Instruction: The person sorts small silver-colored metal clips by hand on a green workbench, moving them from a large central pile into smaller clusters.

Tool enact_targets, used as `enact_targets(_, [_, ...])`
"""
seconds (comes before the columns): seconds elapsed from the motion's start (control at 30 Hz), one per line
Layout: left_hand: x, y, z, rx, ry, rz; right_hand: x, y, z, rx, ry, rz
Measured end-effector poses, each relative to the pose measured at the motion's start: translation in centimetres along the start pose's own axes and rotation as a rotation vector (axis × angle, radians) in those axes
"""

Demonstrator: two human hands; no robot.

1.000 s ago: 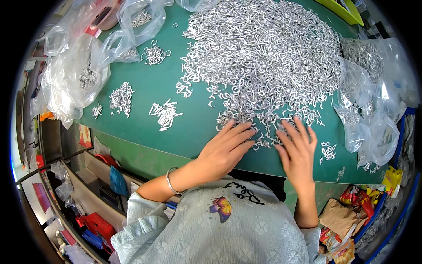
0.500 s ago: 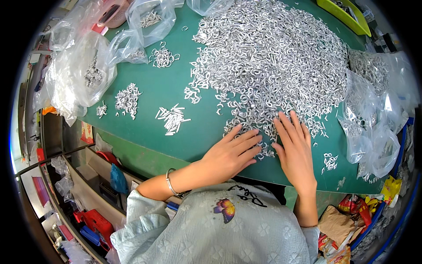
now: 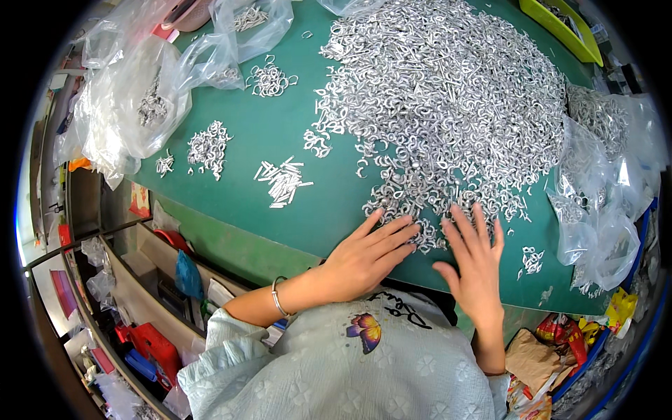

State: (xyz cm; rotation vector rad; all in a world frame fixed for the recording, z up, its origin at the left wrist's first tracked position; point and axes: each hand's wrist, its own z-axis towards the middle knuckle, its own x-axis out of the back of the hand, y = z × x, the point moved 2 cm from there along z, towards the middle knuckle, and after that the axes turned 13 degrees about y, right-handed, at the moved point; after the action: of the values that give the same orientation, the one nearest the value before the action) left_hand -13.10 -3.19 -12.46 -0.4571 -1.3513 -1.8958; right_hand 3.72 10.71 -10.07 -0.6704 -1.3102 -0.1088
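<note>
Pieces (image 3: 441, 91), small, silvery, mostly curved, lay heaped on green table (image 3: 273, 129), near edge at fingertips. Left hand (image 3: 365, 257) palm down, fingers extended; right hand (image 3: 474, 269) open, thumb spread; no grip seen on either. Each piece probably light, stiff, metal-hard, slippery, quick to scatter or tangle; best hold seemed fingertip pinch across curve.

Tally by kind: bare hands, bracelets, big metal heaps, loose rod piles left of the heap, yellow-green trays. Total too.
Left hand and right hand: 2
Bracelet: 1
Big metal heap: 1
Loose rod pile: 1
Yellow-green tray: 1
Total: 6
</note>
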Motion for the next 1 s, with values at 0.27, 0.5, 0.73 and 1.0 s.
enact_targets(0.27, [1.0,-0.6,-1.1,0.15,0.141,0.017,-0.1,0.4,-2.4,-0.04,0.071,-0.014])
enact_targets(0.5, [0.5,-0.6,-1.1,0.145,0.272,0.092,0.0,0.4,-2.8,-0.084,0.338,0.027])
enact_targets(0.73, [-0.3,0.4,0.3,0.251,0.262,0.163,-1.9,-0.5,-1.3,-0.052,0.44,0.046])
enact_targets(1.0, [0.0,0.0,-0.1,0.248,0.266,0.171,-0.3,0.3,-2.1,-0.13,0.571,0.164])
